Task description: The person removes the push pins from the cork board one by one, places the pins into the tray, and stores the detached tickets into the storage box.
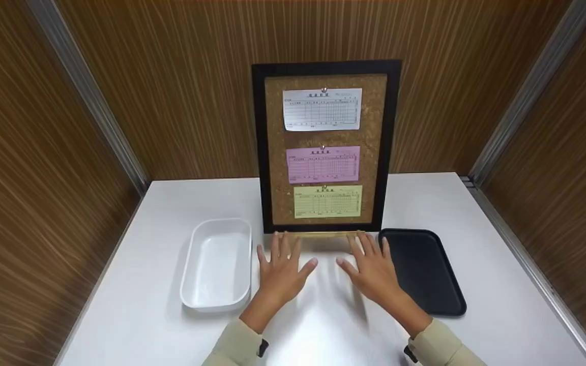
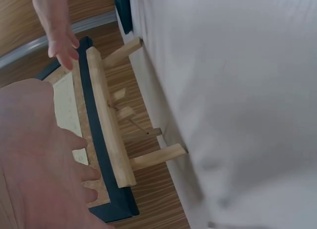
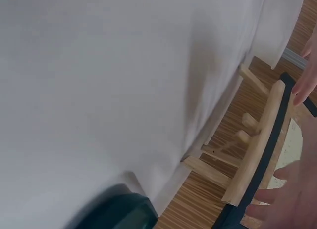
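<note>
A black-framed cork board (image 1: 276, 152) leans on a small wooden easel (image 2: 106, 115). Pinned on it, top to bottom, are a white form slip (image 1: 322, 110), a pink form slip (image 1: 323, 164) and a yellow form slip (image 1: 328, 202). Below the frame's lower edge, my left hand (image 1: 281, 269) is spread with straight fingers, its tips right at the easel's ledge on the left. My right hand (image 1: 373, 269) mirrors it at the ledge's right end, thumb pointing inward. Neither hand holds anything. The wrist views show the easel's legs standing on the white table.
To the left stands a white rectangular tub (image 1: 216, 264). A shallow black tray (image 1: 425, 272) lies on the right, its upper left corner close to the board. Wood-grain panels (image 1: 196, 91) wall in the white table (image 1: 481, 244) at the back and both sides.
</note>
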Tool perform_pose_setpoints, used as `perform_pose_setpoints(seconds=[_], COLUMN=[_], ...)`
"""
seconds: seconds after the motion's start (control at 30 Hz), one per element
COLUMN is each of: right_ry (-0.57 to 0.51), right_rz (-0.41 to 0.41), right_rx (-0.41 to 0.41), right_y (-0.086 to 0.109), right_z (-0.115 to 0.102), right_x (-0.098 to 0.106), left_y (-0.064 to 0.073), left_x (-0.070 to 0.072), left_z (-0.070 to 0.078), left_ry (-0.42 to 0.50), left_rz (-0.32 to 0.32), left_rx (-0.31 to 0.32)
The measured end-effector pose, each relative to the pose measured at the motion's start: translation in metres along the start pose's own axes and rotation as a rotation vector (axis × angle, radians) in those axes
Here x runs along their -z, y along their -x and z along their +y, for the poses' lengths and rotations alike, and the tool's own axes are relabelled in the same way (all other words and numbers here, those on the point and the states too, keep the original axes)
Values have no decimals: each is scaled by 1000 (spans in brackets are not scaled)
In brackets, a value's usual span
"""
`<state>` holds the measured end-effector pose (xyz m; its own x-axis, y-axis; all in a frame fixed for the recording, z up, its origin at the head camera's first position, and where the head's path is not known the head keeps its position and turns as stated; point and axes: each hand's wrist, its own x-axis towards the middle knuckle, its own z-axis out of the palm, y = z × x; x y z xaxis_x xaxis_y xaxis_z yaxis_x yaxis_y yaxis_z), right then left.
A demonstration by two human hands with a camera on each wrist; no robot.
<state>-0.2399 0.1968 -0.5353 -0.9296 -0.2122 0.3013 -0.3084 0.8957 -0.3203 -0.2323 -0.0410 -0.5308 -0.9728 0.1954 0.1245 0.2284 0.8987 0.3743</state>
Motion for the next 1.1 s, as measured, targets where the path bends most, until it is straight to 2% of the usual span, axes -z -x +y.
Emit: perform_pose_setpoints(seconds=[0.1, 0.17, 0.37, 0.5, 0.83, 1.1], right_ry=[-41, -97, -181, -192, -177, -176], right_rz=[39, 90, 241, 300, 374, 504], right_rx=[-12, -20, -2, 15, 44, 118], right_y=[-8, -16, -46, -62, -88, -123], right_z=[-3, -6, -16, -22, -28, -33], right_x=[7, 17, 47, 63, 88, 105], left_y=[-6, -11, -35, -50, -79, -101], left_x=[6, 15, 49, 69, 100, 119], left_z=[-1, 0, 3, 5, 11, 21], left_ry=[13, 35, 112, 189, 324, 411], left_rz=[42, 92, 243, 322, 427, 488], left_rx=[-8, -17, -50, -53, -51, -69])
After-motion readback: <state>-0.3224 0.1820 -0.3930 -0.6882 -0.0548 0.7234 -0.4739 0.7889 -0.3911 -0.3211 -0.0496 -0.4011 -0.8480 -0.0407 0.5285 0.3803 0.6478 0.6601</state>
